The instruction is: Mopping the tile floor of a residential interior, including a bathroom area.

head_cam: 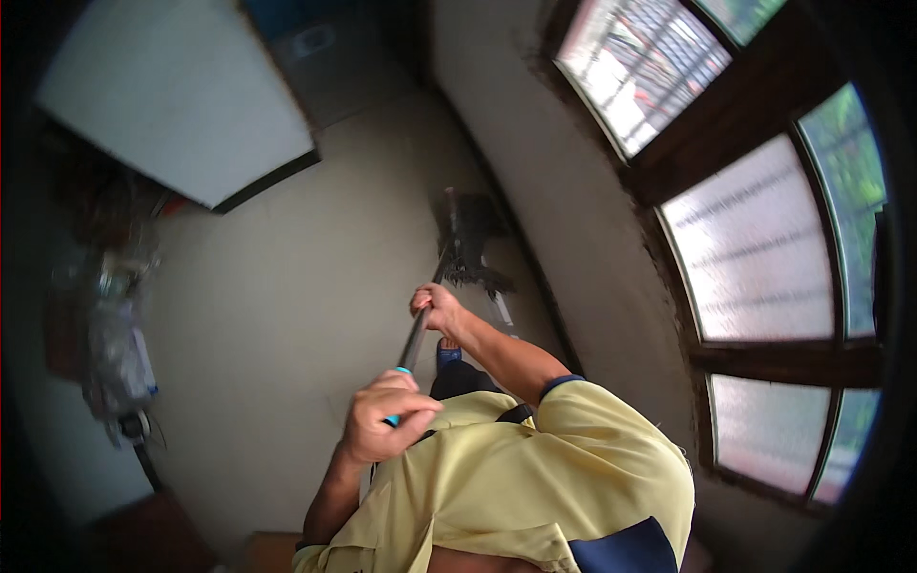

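Observation:
A mop (469,268) with dark strands lies on the floor beside the wall; its head is partly blurred. Its grey pole (413,342) slants down from there towards my body. My right hand (435,308) is closed around the middle of the pole. Lower down, my left hand (390,415) wraps the pole's turquoise grip (392,420), with the thumb and forefinger lying over it. The very end of the handle is hidden by this hand and my yellow shirt. A foot in a blue slipper (449,352) shows just below my right hand.
Along the right runs a wall (530,179) with dark-framed windows (759,243). A white cabinet-like block (186,93) with a dark base stands at the upper left. Clear plastic bags (118,358) and other items line the left edge of the tiled floor (286,286).

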`<move>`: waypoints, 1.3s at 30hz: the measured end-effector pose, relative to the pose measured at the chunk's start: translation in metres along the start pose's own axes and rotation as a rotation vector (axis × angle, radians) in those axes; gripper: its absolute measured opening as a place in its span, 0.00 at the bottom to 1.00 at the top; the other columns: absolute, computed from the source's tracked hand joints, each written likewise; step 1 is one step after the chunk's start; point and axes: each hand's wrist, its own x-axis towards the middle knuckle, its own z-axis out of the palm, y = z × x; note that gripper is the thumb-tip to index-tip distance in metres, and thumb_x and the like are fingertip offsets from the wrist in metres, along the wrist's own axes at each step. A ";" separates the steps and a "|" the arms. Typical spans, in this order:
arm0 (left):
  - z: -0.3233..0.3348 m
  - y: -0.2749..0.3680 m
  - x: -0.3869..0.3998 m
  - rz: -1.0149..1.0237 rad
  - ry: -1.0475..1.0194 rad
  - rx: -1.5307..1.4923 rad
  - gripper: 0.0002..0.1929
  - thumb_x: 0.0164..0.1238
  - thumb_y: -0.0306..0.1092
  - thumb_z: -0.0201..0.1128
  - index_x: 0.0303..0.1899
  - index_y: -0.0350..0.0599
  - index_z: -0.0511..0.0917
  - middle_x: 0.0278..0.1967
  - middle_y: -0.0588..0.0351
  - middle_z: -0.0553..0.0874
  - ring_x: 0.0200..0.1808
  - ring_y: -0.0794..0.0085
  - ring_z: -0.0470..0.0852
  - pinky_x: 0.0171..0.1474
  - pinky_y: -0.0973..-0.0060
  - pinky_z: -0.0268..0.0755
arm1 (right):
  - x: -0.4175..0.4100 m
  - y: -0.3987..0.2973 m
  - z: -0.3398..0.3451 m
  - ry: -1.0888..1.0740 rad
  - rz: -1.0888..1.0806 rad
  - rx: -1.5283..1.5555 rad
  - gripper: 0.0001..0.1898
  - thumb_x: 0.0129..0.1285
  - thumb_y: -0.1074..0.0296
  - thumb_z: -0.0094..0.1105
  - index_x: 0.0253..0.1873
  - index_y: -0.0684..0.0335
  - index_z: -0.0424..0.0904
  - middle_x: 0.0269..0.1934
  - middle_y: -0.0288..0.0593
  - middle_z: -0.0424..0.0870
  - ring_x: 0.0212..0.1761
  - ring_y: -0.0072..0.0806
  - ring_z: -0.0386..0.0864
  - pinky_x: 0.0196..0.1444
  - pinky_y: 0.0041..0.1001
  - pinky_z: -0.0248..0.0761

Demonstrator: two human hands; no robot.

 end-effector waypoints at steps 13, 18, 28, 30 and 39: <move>0.000 0.166 -0.232 0.196 0.958 0.120 0.12 0.52 0.29 0.58 0.12 0.46 0.69 0.08 0.61 0.70 0.09 0.74 0.68 0.16 0.76 0.64 | -0.099 0.260 -0.033 -0.054 0.345 -0.663 0.14 0.64 0.68 0.43 0.22 0.60 0.66 0.21 0.45 0.76 0.27 0.37 0.77 0.37 0.35 0.74; 0.043 0.197 -0.375 0.192 1.055 0.270 0.07 0.57 0.33 0.56 0.21 0.52 0.71 0.21 0.61 0.75 0.29 0.70 0.78 0.36 0.77 0.69 | -0.155 0.365 -0.063 0.107 0.637 -0.734 0.11 0.64 0.70 0.45 0.26 0.60 0.67 0.18 0.41 0.73 0.26 0.35 0.76 0.38 0.34 0.74; 0.055 0.220 -0.231 -0.109 0.928 0.960 0.02 0.43 0.30 0.64 0.21 0.47 0.79 0.13 0.62 0.71 0.17 0.73 0.76 0.21 0.77 0.65 | -0.116 0.435 -0.167 0.261 0.959 -0.897 0.11 0.61 0.71 0.48 0.23 0.57 0.62 0.15 0.35 0.67 0.21 0.26 0.68 0.30 0.26 0.69; 0.035 0.171 -0.201 -0.363 0.759 0.623 0.06 0.44 0.20 0.64 0.28 0.42 0.82 0.22 0.52 0.81 0.24 0.64 0.80 0.30 0.73 0.71 | 0.000 0.400 -0.244 0.154 0.871 -0.950 0.14 0.60 0.69 0.48 0.20 0.55 0.59 0.15 0.33 0.65 0.20 0.22 0.66 0.26 0.24 0.66; -0.018 0.051 -0.130 -0.310 0.784 0.445 0.06 0.55 0.21 0.62 0.35 0.41 0.80 0.27 0.54 0.83 0.30 0.65 0.81 0.36 0.72 0.70 | 0.087 0.276 -0.206 0.153 0.896 -0.784 0.12 0.64 0.73 0.40 0.24 0.58 0.58 0.16 0.33 0.63 0.17 0.21 0.63 0.22 0.22 0.64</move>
